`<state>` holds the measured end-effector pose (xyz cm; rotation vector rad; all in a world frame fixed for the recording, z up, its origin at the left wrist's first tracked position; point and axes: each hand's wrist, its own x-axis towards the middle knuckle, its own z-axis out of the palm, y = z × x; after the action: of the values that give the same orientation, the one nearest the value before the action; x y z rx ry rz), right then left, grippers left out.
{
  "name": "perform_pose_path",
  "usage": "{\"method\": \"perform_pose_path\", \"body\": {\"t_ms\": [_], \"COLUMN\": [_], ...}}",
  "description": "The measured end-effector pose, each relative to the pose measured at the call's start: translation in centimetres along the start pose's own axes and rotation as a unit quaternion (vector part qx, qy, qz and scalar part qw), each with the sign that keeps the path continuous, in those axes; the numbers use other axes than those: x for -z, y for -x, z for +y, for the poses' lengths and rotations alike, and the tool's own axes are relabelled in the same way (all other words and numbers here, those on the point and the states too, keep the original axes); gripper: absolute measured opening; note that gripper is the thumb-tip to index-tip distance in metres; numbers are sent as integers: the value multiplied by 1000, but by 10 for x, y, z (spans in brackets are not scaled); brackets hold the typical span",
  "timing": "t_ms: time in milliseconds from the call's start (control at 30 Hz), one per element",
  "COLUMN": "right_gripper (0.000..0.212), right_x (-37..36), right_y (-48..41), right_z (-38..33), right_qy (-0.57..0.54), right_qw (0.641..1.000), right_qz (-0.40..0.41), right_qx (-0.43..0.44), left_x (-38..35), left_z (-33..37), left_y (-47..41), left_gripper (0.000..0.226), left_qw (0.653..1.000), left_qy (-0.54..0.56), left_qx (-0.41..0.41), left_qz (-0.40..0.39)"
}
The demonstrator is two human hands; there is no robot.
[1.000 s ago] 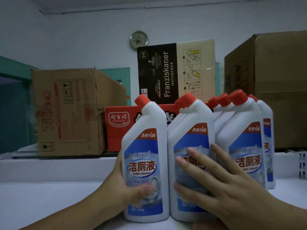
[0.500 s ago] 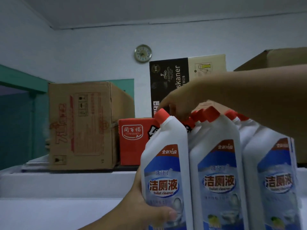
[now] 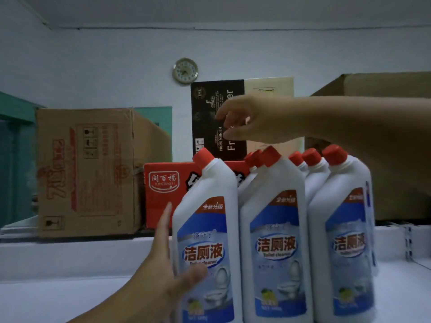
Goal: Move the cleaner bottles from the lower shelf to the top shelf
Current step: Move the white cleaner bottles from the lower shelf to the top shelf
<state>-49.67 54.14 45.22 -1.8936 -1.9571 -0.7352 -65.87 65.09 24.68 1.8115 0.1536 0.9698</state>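
Left hand (image 3: 163,273) lies against the side of the leftmost bottle (image 3: 206,241), fingers straight up its flank and thumb across the lower label, not curled round it. Right hand (image 3: 247,120) hovers above the red caps (image 3: 270,156), fingers loosely spread, holding nothing. White bottles stand upright in a tight cluster on the white shelf (image 3: 70,297), front three in a row, more behind. Each blue label reads "洁厕液" and "Toilet cleaner" (smaller print is blurred). Behind stand a red "TONGBAIFU" carton (image 3: 163,190), a black "FROM MUNICH" box (image 3: 217,117), brown cartons and a wall clock (image 3: 185,71).
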Motion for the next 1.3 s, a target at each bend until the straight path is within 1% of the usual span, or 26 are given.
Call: {"method": "perform_pose_path", "body": {"t_ms": [33,67,100,133,167,200,233,267,333,367,400,433,467,533,567,633,667,700,767,833,933,1033,1133,1167,1233,1300], "right_gripper": [44,45,48,51,55,61,66,72,85,87,85,83,82,88,91,94,93,93,92,93,96,89,87,83,70,49], "right_x": [7,12,15,14,11,6,-1,-10,-37,-52,-67,-81,-94,-113,-119,-124,-126,-127,-131,-135,-138,-139,-135,-131,-121,-111], "right_y": [19,39,61,82,103,120,135,148,172,182,191,199,204,209,210,207,206,206,206,207,209,212,215,216,215,209], "right_z": [7,14,23,31,41,51,62,70,84,86,86,84,81,77,77,80,81,83,84,84,84,82,80,80,86,104], "right_qy": [-8,-5,-3,-19,-46,-93,-147,-196,-291,-345,-399,-438,-467,-506,-519,-530,-532,-531,-530,-518,-502,-475,-447,-447,-469,-485], "right_qw": [998,992,985,977,969,962,955,948,930,914,895,878,864,843,833,823,821,822,824,834,844,859,876,877,860,829], "right_qz": [65,122,172,211,241,258,257,244,189,157,126,91,54,-14,-34,-47,-45,-41,-32,-22,-22,-21,-14,-2,57,156], "right_qx": [5,15,14,17,14,-1,-29,-62,-124,-145,-158,-171,-180,-185,-188,-199,-202,-204,-198,-189,-188,-190,-179,-176,-193,-230], "left_x": [4,4,3,3,3,2,-7,-20,-51,-66,-80,-91,-100,-114,-117,-118,-116,-114,-110,-105,-101,-100,-101,-102,-107,-118], "left_z": [5,14,22,26,29,33,37,38,33,31,25,17,10,-3,-8,-14,-15,-17,-18,-18,-16,-12,-7,-5,-2,4], "left_y": [3,2,3,4,5,5,8,9,8,6,3,-1,-4,-13,-18,-21,-20,-20,-19,-19,-19,-17,-14,-12,-8,-6], "left_gripper": [120,115,108,100,90,76,62,53,46,47,48,51,57,73,77,81,81,79,67,58,57,61,56,55,51,45], "left_qw": [996,982,955,914,865,816,768,719,620,581,556,546,544,543,541,550,548,535,498,474,470,459,457,459,475,492], "left_qy": [-72,-147,-230,-308,-371,-429,-486,-541,-629,-660,-683,-703,-720,-739,-747,-754,-756,-761,-773,-782,-791,-806,-815,-815,-802,-775], "left_qx": [-28,-61,-131,-203,-275,-333,-380,-419,-468,-476,-474,-455,-432,-398,-386,-359,-357,-364,-391,-400,-384,-366,-345,-341,-351,-388], "left_qz": [53,98,135,169,194,198,170,123,20,-8,-16,-13,-6,3,4,-13,-20,-26,-42,-56,-72,-81,-88,-90,-86,-88]}}
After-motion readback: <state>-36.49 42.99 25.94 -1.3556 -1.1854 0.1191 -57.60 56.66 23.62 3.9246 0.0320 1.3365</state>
